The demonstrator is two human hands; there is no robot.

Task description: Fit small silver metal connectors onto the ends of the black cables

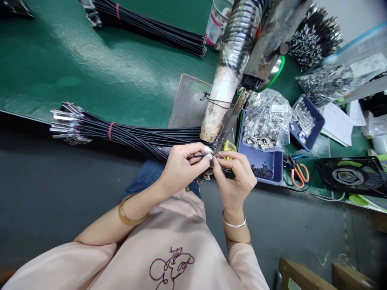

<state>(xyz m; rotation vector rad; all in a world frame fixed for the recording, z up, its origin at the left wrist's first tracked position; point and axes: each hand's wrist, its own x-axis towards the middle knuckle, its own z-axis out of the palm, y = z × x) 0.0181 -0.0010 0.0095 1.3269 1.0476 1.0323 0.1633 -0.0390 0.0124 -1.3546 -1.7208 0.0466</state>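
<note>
In the head view, my left hand pinches a thin black cable close to its end, with white coverings on the fingertips. My right hand is closed in a pinch at that cable end; the tiny piece between its fingers is too small to make out. Both sets of fingertips meet just below the tip of a long metal rod, apparently a clamped soldering iron. Behind my left hand lies a bundle of black cables with metal connectors, tied by a red band.
A foil-wrapped duct hangs over the work spot. To the right stand a blue tray with a bag of metal connector shells, a smaller blue bin, orange-handled scissors and a black fan. Another cable bundle lies behind.
</note>
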